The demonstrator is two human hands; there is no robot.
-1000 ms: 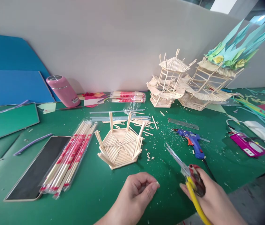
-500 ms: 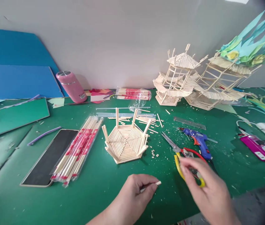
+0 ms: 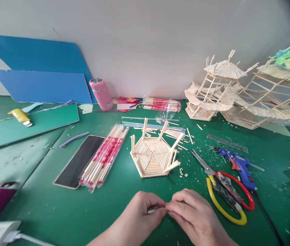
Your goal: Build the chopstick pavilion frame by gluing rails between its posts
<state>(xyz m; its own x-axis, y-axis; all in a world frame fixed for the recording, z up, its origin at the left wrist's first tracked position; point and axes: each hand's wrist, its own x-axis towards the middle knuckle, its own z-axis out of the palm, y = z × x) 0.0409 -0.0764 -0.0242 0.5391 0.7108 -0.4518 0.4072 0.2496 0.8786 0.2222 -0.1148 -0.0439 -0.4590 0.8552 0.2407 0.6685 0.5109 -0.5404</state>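
My left hand (image 3: 141, 215) is closed in a pinch on a short wooden stick (image 3: 152, 211); only a pale bit of it shows between the fingers. My right hand (image 3: 193, 212) meets it fingertip to fingertip, pinched at the stick's other end, which the fingers hide. Just beyond both hands sits a many-sided base of wooden sticks (image 3: 152, 157) with upright posts at its corners. Scissors (image 3: 224, 188) with one red and one yellow handle lie partly open to the right of my right hand, touched by neither hand.
A blue glue gun (image 3: 239, 167) and clear ruler (image 3: 226, 142) lie at right, before stick-built pavilions (image 3: 211, 95). Bagged sticks (image 3: 105, 157) overlap a dark phone (image 3: 79, 160) at left. Behind stand a pink bottle (image 3: 101, 94) and loose glue sticks (image 3: 152, 125). Offcuts (image 3: 183, 172) dot the table.
My right hand has moved left from over the scissors' handles to my left hand's fingertips. The scissors stay on the table. The view has swung left.
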